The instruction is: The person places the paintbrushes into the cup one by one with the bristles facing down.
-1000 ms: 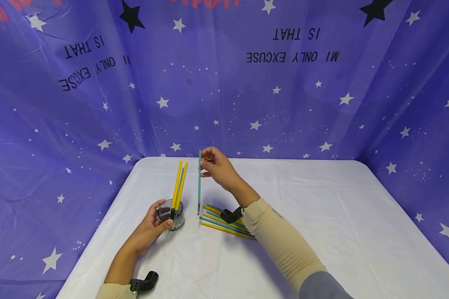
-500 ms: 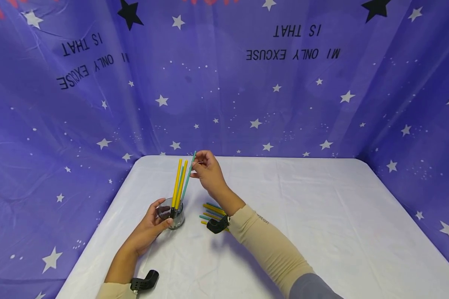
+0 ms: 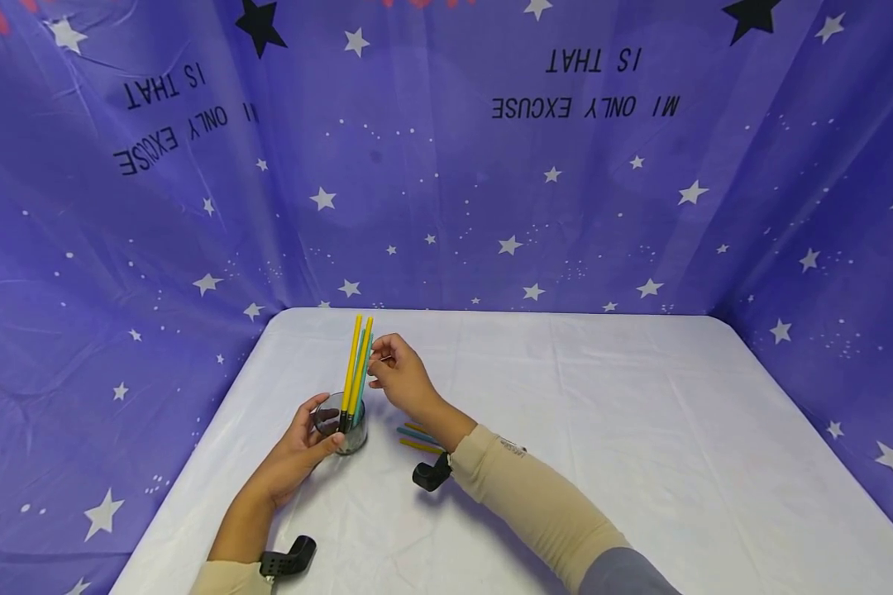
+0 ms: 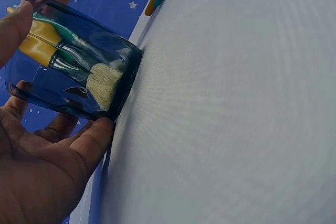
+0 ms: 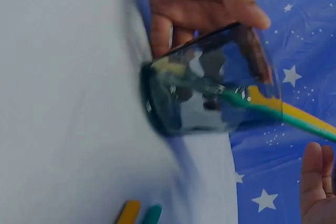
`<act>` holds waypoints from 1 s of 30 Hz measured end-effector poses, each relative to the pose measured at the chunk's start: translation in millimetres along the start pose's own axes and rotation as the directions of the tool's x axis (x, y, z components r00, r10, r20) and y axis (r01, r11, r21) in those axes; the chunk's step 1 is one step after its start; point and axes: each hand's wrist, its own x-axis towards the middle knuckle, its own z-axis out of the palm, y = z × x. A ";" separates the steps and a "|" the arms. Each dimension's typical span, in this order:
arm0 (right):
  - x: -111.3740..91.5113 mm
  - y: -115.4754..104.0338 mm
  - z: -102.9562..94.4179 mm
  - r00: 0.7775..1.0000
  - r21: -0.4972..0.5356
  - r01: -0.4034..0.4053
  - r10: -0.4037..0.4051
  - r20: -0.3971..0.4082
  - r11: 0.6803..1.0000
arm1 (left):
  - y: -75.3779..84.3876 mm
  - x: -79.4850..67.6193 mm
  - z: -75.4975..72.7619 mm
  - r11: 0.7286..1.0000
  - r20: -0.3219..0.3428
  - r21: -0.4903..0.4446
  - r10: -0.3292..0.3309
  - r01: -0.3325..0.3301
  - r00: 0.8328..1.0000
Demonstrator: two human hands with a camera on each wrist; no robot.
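Head view: the left hand (image 3: 293, 459) encircles a tinted glass (image 3: 353, 445), its fingers curled about the wall, with the thumb at the rim and the fingers on the opposite side. Within this grasp, two yellow brushes (image 3: 352, 364) and two teal brushes (image 3: 365, 373) lean together, handles rising above the fingers. Pale bristles (image 4: 104, 85) of one brush, seen through the wall in the left wrist view, face the base. The right hand (image 3: 405, 382) lies beside the upper handles, its fingers bent, their tips next to the nearest teal handle; whether they pinch it or are merely adjacent cannot be told, that hand being cut off in the right wrist view. Nearer the wearer than the right fingers, and partly hidden by the right forearm, loose brushes (image 3: 420, 446) lie on the white tablecloth (image 3: 603, 413). Beyond both hands hangs a purple, star-printed backdrop (image 3: 446, 207).
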 end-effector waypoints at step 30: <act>-9.3 15.8 -105.0 0.830 -0.774 0.092 0.381 0.407 0.627 | 1.5 -0.5 -0.4 1.000 -0.005 -0.011 -0.019 0.019 1.000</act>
